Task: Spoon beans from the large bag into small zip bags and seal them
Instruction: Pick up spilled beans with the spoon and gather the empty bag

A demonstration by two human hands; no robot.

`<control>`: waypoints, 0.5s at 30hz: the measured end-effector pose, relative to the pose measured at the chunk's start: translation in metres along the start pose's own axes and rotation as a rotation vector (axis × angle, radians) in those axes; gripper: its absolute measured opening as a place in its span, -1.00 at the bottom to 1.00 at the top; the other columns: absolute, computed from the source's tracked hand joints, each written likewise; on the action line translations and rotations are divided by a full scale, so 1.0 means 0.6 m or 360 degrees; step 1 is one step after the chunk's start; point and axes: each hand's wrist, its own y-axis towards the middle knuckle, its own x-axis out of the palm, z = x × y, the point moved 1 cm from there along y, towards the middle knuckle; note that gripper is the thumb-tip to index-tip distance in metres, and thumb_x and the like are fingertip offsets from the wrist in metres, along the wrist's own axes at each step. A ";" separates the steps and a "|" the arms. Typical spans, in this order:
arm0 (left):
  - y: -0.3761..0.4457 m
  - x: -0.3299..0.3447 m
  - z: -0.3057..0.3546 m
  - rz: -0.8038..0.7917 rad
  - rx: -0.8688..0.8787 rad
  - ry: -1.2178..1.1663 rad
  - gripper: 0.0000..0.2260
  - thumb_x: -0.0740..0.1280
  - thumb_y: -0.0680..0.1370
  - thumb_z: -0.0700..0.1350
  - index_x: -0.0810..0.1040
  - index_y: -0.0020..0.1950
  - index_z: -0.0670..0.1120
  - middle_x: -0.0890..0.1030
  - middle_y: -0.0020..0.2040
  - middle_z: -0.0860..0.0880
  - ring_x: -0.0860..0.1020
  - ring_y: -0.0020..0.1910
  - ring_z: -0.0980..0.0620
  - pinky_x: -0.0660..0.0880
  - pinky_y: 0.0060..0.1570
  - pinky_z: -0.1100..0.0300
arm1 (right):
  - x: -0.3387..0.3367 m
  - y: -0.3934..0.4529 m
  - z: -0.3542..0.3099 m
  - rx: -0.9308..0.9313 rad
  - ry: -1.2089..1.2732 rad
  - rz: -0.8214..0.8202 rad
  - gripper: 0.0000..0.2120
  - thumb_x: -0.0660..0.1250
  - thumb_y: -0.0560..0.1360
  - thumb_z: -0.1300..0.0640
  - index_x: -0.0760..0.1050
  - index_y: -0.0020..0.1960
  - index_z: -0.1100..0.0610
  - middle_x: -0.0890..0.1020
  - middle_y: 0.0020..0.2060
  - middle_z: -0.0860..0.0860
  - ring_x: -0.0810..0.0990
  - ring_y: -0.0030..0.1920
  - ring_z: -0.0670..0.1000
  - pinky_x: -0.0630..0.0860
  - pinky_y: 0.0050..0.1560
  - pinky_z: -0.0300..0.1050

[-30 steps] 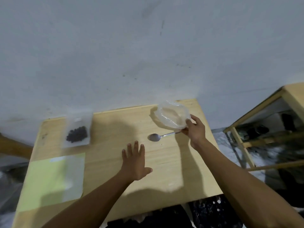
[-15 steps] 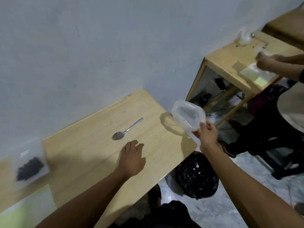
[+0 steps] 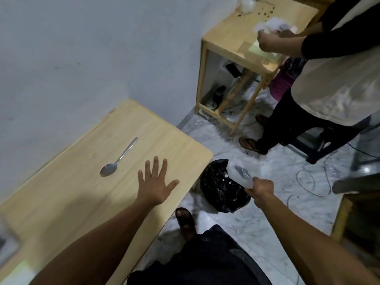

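My right hand (image 3: 260, 190) grips a clear, crumpled plastic bag (image 3: 241, 173) by its edge, out past the table's right edge and above a black bin bag (image 3: 221, 189) on the floor. Flat on the wooden table (image 3: 86, 194) lies my left hand (image 3: 156, 183), fingers spread, holding nothing. A metal spoon (image 3: 118, 159) lies on the table just left of that hand, bowl toward me. A small zip bag (image 3: 6, 241) shows only as a blurred corner at the far left edge.
Another person (image 3: 320, 75) stands at a second wooden table (image 3: 242, 38) at the upper right, handling a plastic bag. A dark stool and cables lie on the marble floor to the right. My sandalled foot (image 3: 185, 219) is beside the table edge.
The view has swung right. My right hand has carried the clear bag off the table and down over the black bin bag. My left hand stays flat on the table.
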 end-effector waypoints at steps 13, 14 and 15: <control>-0.008 -0.008 -0.007 -0.0035 0.0033 -0.0072 -0.23 -0.12 0.49 0.45 -0.32 0.56 0.14 -0.37 0.56 0.02 -0.35 0.55 -0.10 -0.27 0.49 -0.17 | 0.030 -0.024 0.041 0.0021 -0.0592 -0.0363 -0.25 0.24 0.57 -0.17 -0.09 0.60 -0.08 0.25 0.52 0.19 0.37 0.38 0.39 0.46 0.21 0.40; -0.008 -0.007 -0.008 -0.0031 0.0037 -0.0077 -0.23 -0.14 0.48 0.45 -0.32 0.56 0.15 -0.37 0.56 0.03 -0.35 0.55 -0.10 -0.28 0.48 -0.16 | 0.043 -0.025 0.038 -0.0060 -0.0687 -0.0398 -0.24 0.25 0.55 -0.19 -0.06 0.60 -0.06 0.26 0.52 0.19 0.36 0.39 0.37 0.43 0.27 0.38; -0.009 -0.005 -0.011 -0.0020 0.0048 -0.0073 -0.23 -0.18 0.46 0.47 -0.33 0.56 0.15 -0.36 0.56 0.03 -0.34 0.55 -0.09 -0.26 0.49 -0.17 | 0.055 -0.035 0.030 -0.0160 -0.0754 -0.0411 -0.26 0.24 0.56 -0.17 -0.04 0.61 -0.02 0.27 0.52 0.19 0.35 0.41 0.34 0.40 0.33 0.32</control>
